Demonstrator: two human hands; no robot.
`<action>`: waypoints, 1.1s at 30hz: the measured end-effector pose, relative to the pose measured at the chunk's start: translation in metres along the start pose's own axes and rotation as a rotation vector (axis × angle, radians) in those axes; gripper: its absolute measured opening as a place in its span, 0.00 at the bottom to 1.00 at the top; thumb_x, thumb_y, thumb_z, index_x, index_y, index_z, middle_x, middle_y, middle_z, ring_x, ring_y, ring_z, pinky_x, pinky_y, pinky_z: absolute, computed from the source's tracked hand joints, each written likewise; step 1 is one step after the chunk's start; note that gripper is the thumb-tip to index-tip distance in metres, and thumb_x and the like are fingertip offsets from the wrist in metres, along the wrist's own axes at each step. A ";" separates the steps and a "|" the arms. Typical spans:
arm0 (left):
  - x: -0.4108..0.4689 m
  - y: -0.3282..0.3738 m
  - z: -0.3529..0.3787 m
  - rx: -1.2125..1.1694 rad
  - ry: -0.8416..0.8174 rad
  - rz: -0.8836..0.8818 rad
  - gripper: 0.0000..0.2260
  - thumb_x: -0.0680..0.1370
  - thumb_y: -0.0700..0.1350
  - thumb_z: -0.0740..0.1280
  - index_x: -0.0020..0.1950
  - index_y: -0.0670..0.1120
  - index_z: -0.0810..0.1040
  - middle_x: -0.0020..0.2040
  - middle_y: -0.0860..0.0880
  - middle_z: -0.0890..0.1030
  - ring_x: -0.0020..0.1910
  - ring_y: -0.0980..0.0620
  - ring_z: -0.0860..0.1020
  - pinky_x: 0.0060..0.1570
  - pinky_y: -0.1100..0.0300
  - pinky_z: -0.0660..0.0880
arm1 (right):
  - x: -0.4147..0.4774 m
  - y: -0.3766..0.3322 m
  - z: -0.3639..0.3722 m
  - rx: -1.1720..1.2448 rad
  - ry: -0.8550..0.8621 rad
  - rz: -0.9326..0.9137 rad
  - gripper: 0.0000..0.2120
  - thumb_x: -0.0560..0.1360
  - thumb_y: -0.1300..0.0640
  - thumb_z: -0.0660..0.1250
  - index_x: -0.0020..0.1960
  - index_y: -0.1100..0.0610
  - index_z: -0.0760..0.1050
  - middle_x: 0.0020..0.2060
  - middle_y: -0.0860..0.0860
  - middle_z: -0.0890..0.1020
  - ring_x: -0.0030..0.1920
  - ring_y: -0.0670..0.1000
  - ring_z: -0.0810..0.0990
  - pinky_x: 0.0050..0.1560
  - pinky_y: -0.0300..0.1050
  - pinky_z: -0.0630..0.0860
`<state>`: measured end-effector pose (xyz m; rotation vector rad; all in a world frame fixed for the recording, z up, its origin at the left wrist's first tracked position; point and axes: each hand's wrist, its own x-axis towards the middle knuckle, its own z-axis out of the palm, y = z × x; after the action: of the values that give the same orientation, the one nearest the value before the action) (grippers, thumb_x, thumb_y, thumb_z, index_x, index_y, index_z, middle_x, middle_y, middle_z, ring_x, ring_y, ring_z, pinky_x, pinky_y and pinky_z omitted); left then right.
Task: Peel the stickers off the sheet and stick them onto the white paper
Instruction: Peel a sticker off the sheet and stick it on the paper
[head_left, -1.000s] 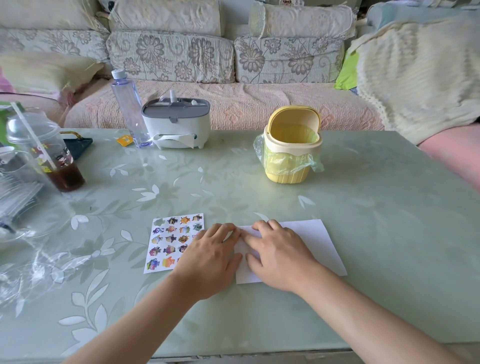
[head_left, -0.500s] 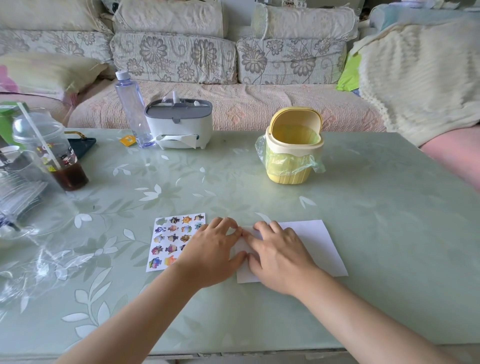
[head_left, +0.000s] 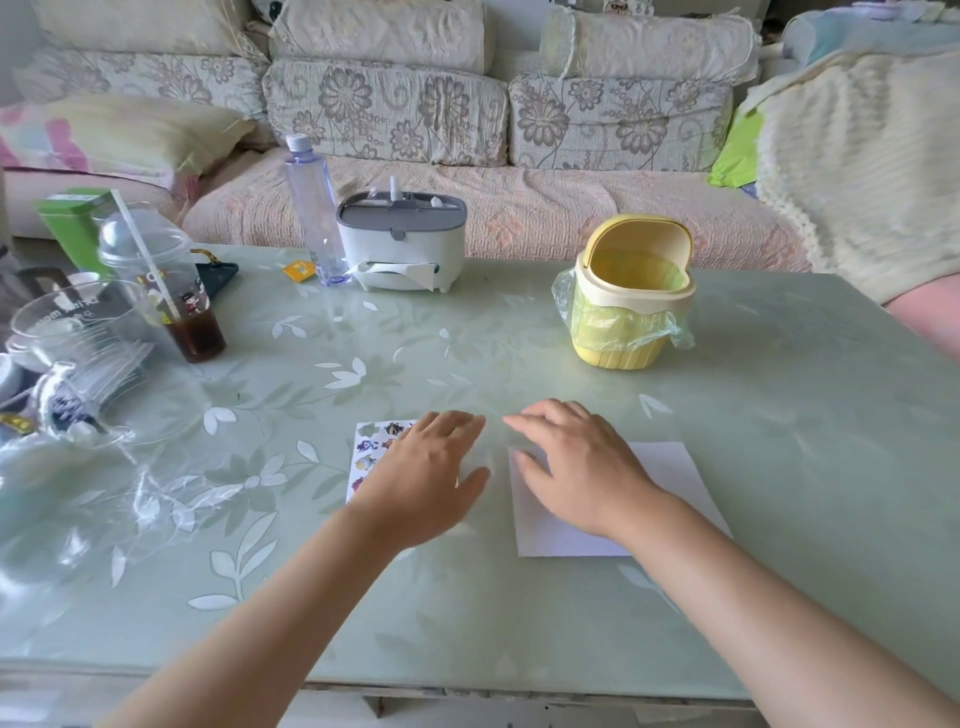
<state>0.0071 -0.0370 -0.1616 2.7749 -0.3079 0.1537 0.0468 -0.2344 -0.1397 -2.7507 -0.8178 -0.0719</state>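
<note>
A sticker sheet (head_left: 370, 457) with small colourful cartoon stickers lies flat on the green table, and my left hand (head_left: 423, 478) hovers over its right part, hiding most of it. The white paper (head_left: 675, 478) lies to the right of the sheet. My right hand (head_left: 582, 467) rests palm down on the paper's left half, fingers spread. Both hands are open and hold nothing. A gap of bare table shows between the two hands.
A yellow mini bin (head_left: 631, 306) with a bag stands behind the paper. A grey-white tissue box (head_left: 400, 244) and a clear bottle (head_left: 311, 208) stand at the back. A plastic cup with dark drink (head_left: 166, 291) and crumpled clear plastic (head_left: 78, 415) occupy the left. A sofa lies beyond.
Both hands were together on the paper's left edge; now they have parted, the left one moving left over the sticker sheet. The camera view has shifted downward.
</note>
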 end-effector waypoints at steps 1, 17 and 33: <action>-0.001 -0.010 -0.005 -0.006 0.012 -0.044 0.25 0.81 0.53 0.62 0.77 0.47 0.66 0.73 0.52 0.71 0.72 0.49 0.67 0.70 0.53 0.66 | 0.004 -0.007 0.003 0.010 -0.016 -0.016 0.21 0.81 0.48 0.61 0.74 0.49 0.71 0.68 0.48 0.74 0.68 0.54 0.70 0.67 0.52 0.68; -0.040 -0.085 -0.038 0.027 -0.073 -0.267 0.36 0.72 0.68 0.68 0.77 0.60 0.64 0.78 0.56 0.61 0.77 0.54 0.54 0.74 0.54 0.54 | 0.046 -0.063 0.040 0.084 -0.187 -0.091 0.47 0.70 0.25 0.60 0.81 0.46 0.53 0.79 0.47 0.58 0.79 0.49 0.55 0.78 0.51 0.53; -0.029 -0.033 -0.070 -0.785 0.160 -0.454 0.06 0.76 0.38 0.71 0.47 0.49 0.84 0.40 0.54 0.86 0.41 0.56 0.83 0.53 0.56 0.79 | 0.029 -0.042 -0.008 0.567 0.208 0.112 0.15 0.74 0.55 0.74 0.58 0.43 0.77 0.52 0.44 0.80 0.54 0.45 0.78 0.57 0.41 0.73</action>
<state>-0.0178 0.0230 -0.1111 1.9697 0.2605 0.1073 0.0486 -0.1873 -0.1177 -2.2027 -0.5252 -0.0872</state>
